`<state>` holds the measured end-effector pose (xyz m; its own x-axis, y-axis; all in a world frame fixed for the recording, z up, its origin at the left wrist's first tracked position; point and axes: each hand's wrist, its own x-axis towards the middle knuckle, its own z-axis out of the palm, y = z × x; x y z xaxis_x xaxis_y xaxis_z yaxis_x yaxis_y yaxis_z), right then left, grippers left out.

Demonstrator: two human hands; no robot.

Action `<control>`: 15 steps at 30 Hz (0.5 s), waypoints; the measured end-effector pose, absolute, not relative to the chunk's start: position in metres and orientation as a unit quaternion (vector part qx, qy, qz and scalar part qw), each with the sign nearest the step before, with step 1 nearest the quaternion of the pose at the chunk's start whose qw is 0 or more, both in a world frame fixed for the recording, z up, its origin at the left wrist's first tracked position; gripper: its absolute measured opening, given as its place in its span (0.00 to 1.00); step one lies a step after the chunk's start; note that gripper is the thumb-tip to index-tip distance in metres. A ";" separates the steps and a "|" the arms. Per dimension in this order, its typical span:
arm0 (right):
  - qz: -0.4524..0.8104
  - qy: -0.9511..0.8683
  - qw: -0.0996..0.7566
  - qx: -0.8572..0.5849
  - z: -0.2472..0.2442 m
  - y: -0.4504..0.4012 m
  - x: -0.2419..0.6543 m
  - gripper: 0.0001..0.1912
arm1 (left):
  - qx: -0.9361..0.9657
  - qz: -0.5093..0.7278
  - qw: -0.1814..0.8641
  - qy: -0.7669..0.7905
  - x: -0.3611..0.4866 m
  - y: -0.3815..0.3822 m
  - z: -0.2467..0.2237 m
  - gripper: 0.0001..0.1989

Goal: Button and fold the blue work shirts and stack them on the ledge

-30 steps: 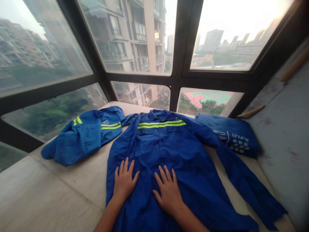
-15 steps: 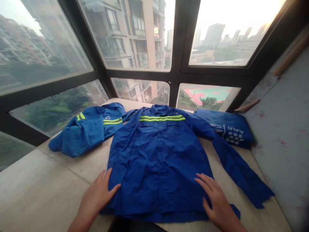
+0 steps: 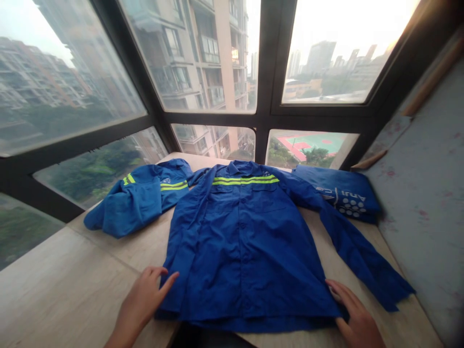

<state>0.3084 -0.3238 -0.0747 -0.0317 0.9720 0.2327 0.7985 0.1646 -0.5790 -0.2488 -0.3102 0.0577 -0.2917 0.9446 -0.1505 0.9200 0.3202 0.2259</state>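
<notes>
A blue work jacket (image 3: 242, 241) with a buttoned front and yellow-green reflective stripes lies face up, collar away from me. Its left-side sleeve is folded along the body; the other sleeve (image 3: 366, 256) stretches out to the right. My left hand (image 3: 145, 295) is at the lower left edge, thumb over the cloth and apart from the bent fingers. At the lower right corner, my right hand (image 3: 353, 311) has its fingers and thumb closed on the jacket's edge. Part of that corner is hidden under the hand.
Another blue striped jacket (image 3: 134, 203) lies crumpled at the left. A folded blue item with white print (image 3: 344, 195) is at the back right, near the patterned wall (image 3: 427, 212). Dark window frames (image 3: 266, 111) border the pale tabletop (image 3: 72, 275).
My right hand has moved right and down to the jacket's corner, and the lower right edge is now spread farther right. My left hand has shifted slightly down. The view has tilted a little.
</notes>
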 end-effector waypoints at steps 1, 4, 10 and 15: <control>0.141 -0.702 0.294 -0.633 -0.078 -0.324 0.310 0.33 | 0.588 0.035 0.140 0.796 -0.239 -0.313 0.054 0.20; 0.128 -0.701 0.287 -0.640 -0.087 -0.327 0.316 0.30 | 0.608 -0.002 0.172 0.775 -0.215 -0.317 0.041 0.11; 0.135 -0.708 0.274 -0.637 -0.091 -0.328 0.327 0.30 | 0.584 0.060 0.108 0.802 -0.256 -0.296 0.079 0.14; 0.143 -0.706 0.281 -0.635 -0.084 -0.326 0.326 0.30 | 0.462 0.086 -0.198 0.860 -0.339 -0.266 0.147 0.19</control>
